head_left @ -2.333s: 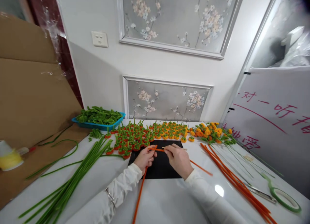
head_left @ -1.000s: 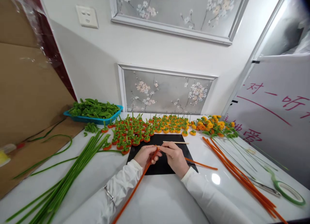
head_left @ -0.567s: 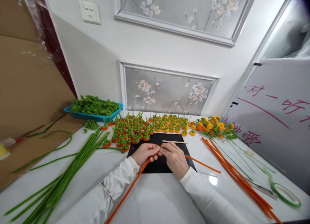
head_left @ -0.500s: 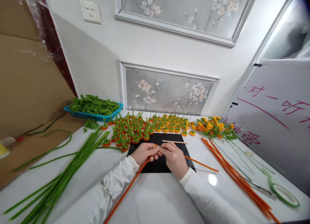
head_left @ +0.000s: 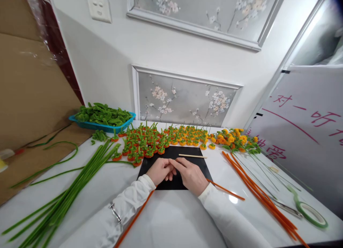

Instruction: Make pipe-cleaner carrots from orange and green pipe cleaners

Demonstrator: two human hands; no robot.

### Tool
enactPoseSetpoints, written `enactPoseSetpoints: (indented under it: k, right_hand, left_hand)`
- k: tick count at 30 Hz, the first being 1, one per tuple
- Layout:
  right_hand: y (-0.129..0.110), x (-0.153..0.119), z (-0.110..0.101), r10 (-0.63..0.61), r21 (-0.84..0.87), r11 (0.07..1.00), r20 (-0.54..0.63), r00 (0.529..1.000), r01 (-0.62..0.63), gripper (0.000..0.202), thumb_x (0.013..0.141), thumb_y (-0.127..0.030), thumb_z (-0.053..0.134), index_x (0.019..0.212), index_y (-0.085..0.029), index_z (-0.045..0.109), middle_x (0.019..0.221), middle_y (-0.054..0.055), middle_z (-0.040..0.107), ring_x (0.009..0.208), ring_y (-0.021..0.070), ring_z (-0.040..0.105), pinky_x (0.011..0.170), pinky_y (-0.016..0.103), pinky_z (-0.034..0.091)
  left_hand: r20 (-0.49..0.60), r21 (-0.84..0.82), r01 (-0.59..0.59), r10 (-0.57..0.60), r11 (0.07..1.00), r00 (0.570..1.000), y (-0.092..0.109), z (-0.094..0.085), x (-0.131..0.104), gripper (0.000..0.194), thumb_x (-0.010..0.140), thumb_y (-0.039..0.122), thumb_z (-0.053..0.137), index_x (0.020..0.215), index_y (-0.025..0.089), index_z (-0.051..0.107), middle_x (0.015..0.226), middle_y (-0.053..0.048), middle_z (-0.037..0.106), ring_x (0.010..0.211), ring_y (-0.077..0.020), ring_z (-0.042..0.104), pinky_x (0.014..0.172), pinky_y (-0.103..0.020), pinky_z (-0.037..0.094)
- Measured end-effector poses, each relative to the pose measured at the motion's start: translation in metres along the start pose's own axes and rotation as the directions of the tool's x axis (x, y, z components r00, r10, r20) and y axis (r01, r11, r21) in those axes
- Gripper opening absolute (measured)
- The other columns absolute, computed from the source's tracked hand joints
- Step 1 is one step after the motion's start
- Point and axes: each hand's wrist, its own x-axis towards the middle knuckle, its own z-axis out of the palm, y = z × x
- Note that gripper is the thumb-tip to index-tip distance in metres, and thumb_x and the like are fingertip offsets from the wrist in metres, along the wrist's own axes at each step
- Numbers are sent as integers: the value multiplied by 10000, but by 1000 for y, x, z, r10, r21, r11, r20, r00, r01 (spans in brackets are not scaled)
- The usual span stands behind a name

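Note:
My left hand point(head_left: 160, 170) is closed over the black mat point(head_left: 171, 183), fingers curled. An orange pipe cleaner point(head_left: 135, 219) runs from under it toward the table's front edge. My right hand point(head_left: 190, 173) meets it, thumb and fingers pinched together at the left fingertips; what lies between them is hidden. Another orange length point(head_left: 227, 191) comes out under the right wrist; I cannot tell if both are one piece. Just beyond the hands lies a thin wooden stick point(head_left: 193, 156). Small orange pieces with green tops point(head_left: 136, 155) stand in rows behind the left hand.
Green pipe cleaners point(head_left: 72, 191) lie at left, below a blue tray point(head_left: 107, 127) of green pieces. Yellow pieces with green tops point(head_left: 189, 139) stand at the back. At right are yellow-orange flowers point(head_left: 235, 138), orange pipe cleaners point(head_left: 257, 191), scissors point(head_left: 288, 208) and green tape point(head_left: 312, 215).
Both hands have drawn closer, with fingertips now overlapping. The bit of orange seen at the fingertips is now hidden, and the orange lengths beside the wrists have shifted slightly.

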Motion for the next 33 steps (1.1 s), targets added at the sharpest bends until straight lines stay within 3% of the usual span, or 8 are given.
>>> enactPoseSetpoints:
  k: [4, 8, 13, 23, 28, 33]
  right_hand:
    - [0, 1, 2, -31, -133, 990, 45, 998, 37, 462, 838, -39, 396, 1285, -146, 448, 1110, 108, 587, 964, 189, 581, 804, 292, 519]
    - [-1, 2, 3, -63, -203, 976, 65, 996, 75, 453, 852, -44, 390, 1295, -132, 418, 1101, 113, 580, 932, 182, 584, 773, 285, 519]
    - [-2, 3, 4, -83, -302, 947, 107, 991, 112, 413, 884, -70, 382, 1296, -84, 389, 976, 110, 599, 874, 199, 584, 714, 299, 513]
    - [-7, 4, -2, -26, -444, 892, 142, 989, 87, 216, 903, -119, 419, 1106, -124, 493, 882, 63, 573, 774, 176, 560, 560, 280, 435]
    - [-5, 3, -6, -32, -440, 895, 97, 995, 72, 111, 898, -146, 458, 963, -178, 543, 850, 35, 577, 731, 153, 535, 552, 278, 367]
    - [3, 1, -11, -111, -422, 903, -52, 992, 79, 145, 924, -189, 438, 939, -199, 582, 877, 36, 605, 759, 139, 524, 592, 283, 323]
  left_hand:
    - [5, 79, 11, -12, 997, 1000, 0, 0, 0, 302, 784, 334, 505, 579, 117, 548, 393, 33, 506, 303, -43, 386, 341, -161, 283]
    - [-2, 175, 8, -7, 985, 1000, -2, 0, 0, 274, 801, 278, 441, 584, 131, 518, 380, 46, 468, 305, -54, 398, 341, -160, 299]
    - [-40, 324, -49, 65, 945, 997, -6, 0, -1, 242, 818, 208, 382, 594, 161, 460, 415, 60, 446, 308, -62, 420, 345, -166, 320]
    - [-6, 482, -111, 130, 869, 992, -5, -3, -5, 174, 699, 45, 387, 620, 169, 479, 501, 57, 471, 344, -74, 450, 385, -194, 318]
    - [-12, 426, -77, 90, 901, 996, 2, -2, -7, 173, 759, 122, 396, 623, 160, 496, 508, 48, 480, 359, -65, 455, 418, -191, 345]
    - [29, 237, 33, -41, 971, 999, 7, -3, -4, 245, 790, 370, 456, 719, 143, 515, 603, 15, 535, 382, -52, 410, 361, -177, 282]
